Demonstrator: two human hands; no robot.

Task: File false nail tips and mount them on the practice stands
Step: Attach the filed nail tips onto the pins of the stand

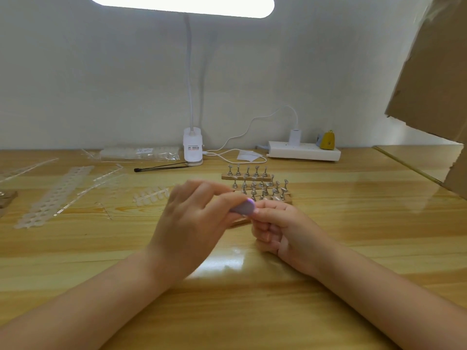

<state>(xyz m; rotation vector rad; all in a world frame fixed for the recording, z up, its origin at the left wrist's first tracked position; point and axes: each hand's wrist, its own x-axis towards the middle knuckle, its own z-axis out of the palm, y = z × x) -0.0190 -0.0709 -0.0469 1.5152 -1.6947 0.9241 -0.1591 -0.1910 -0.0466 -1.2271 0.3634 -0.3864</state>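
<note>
My left hand (188, 218) grips a lilac nail file (242, 207), whose rounded end reaches my right hand (280, 228). The right hand's fingertips pinch something small against the file's end; it is too small and blurred to make out, probably a nail tip. Both hands hover over the wooden table, just in front of the practice stands (260, 184), rows of small metal holders on wooden bases. A loose strip of clear nail tips (151, 195) lies to the left of the hands.
Long empty tip sprues (54, 195) and a bag of nail tips (141, 154) lie at the left. A clip lamp (192, 150), a thin black tool (161, 168), a white power strip (304, 150) and cardboard (434, 72) at the right edge stand behind.
</note>
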